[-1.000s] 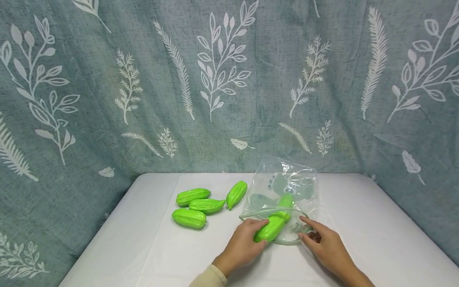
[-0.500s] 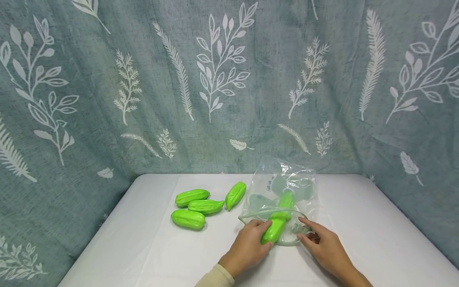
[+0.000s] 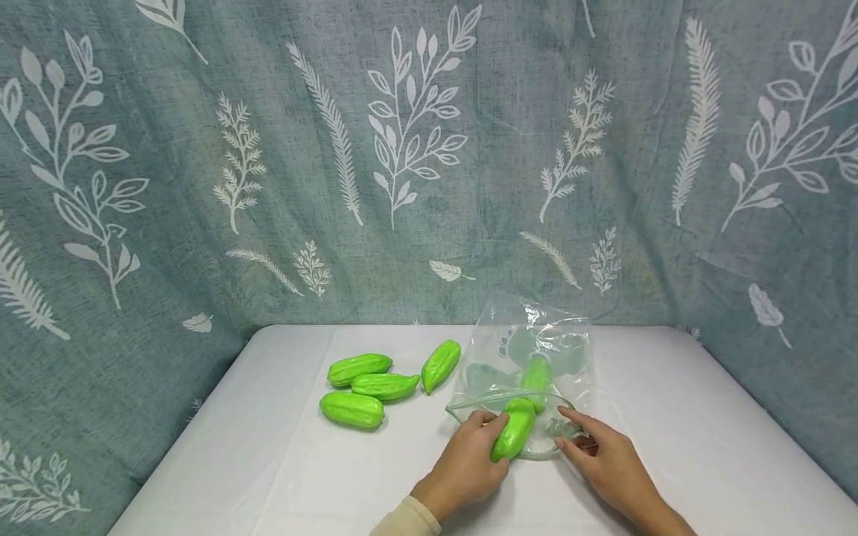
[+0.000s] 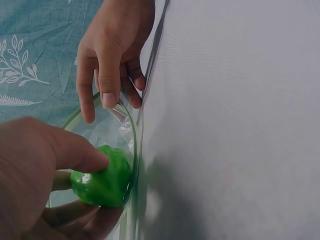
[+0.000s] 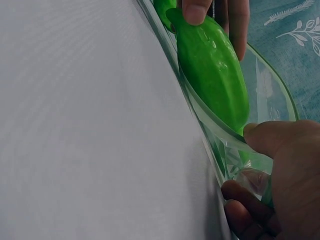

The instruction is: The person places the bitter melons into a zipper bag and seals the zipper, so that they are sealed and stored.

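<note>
My left hand grips a glossy green ridged fruit at the mouth of a clear zip bag. In the left wrist view this fruit sits between thumb and fingers, end-on. Inside the bag lies another green fruit, touching or nearly touching the held one. My right hand holds the right side of the bag's mouth, its thumb and fingers around the crumpled edge. The bag's green rim gapes beneath the fruit in the right wrist view.
Left of the bag lie several loose green fruits: a front one, a middle one, a back one and one nearer the bag. They rest on a white table. A patterned curtain hangs behind.
My left hand has shifted slightly right, bringing the fruit over the bag's mouth and turning it more upright in the view. My right hand and the bag have hardly moved.
</note>
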The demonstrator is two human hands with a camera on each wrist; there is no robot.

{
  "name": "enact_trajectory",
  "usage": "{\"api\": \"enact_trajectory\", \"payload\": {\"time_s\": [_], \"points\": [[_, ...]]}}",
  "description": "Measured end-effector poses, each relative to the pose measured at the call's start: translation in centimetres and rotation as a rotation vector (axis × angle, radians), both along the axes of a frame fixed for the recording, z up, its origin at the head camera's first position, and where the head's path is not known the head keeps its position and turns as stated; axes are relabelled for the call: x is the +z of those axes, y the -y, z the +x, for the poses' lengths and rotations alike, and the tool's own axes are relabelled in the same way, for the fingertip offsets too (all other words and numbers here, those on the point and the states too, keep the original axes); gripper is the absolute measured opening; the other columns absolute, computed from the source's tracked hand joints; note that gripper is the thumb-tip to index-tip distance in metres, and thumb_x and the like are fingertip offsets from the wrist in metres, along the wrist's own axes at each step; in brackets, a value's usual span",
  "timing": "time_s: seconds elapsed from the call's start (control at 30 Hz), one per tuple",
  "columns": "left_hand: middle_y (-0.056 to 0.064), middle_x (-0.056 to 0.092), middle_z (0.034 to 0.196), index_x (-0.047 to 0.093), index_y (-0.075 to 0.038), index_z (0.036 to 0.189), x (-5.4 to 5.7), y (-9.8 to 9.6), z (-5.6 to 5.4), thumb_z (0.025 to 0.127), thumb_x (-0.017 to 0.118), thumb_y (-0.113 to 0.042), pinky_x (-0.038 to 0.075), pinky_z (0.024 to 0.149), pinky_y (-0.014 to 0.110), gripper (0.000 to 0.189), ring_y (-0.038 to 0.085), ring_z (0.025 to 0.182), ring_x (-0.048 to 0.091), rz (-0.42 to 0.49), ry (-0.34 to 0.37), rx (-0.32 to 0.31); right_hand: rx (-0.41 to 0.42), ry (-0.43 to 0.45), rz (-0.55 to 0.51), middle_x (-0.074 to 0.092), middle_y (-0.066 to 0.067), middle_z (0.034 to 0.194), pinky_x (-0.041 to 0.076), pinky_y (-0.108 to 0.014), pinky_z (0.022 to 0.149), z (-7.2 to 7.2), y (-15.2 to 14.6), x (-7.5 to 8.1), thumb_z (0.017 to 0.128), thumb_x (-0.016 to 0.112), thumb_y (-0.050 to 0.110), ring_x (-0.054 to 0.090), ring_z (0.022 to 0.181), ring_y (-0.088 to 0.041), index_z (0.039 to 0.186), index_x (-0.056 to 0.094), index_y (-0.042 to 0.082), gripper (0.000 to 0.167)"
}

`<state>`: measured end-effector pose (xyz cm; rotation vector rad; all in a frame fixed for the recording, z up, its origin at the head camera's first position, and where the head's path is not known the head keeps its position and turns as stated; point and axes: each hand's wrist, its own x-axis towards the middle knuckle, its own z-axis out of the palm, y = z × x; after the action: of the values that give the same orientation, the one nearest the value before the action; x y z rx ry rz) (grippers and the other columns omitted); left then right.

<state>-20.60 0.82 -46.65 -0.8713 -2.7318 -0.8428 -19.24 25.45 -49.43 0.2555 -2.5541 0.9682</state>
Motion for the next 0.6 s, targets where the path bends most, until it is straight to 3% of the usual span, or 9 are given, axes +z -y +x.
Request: {"api": "enact_trajectory", "payload": {"time_s": [0.17,0.6], "points": [[0.007,0.06,0.124,0.057,-0.006,0.141,-0.09,-0.04,0.07,0.084,0.076,-0.013,0.051,0.092,0.026,0.06,0.013,0.109,0.06,0.002,-0.026,-0.009,0.009,-0.006,-0.006,0.072,-0.006,0.1,0.057,-0.025,0.066,0.05,0.02,0.13,0.086,0.08,0.017,0.067,0.074,-0.007,0.135,0.063,0.011,0.052],[0.011,0.061,0.123,0.065,-0.014,0.132,-0.5,-0.09,0.2,0.083,0.081,-0.016,0.052,0.092,0.028,0.051,0.018,0.11,0.062,-0.05,-0.256,-0.047,0.01,0.002,-0.005,0.073,-0.001,0.095,0.057,-0.025,0.066,-0.08,-0.18,-0.13,0.086,0.08,0.017,0.067,0.074,-0.006,0.136,0.063,0.014,0.053]]}}
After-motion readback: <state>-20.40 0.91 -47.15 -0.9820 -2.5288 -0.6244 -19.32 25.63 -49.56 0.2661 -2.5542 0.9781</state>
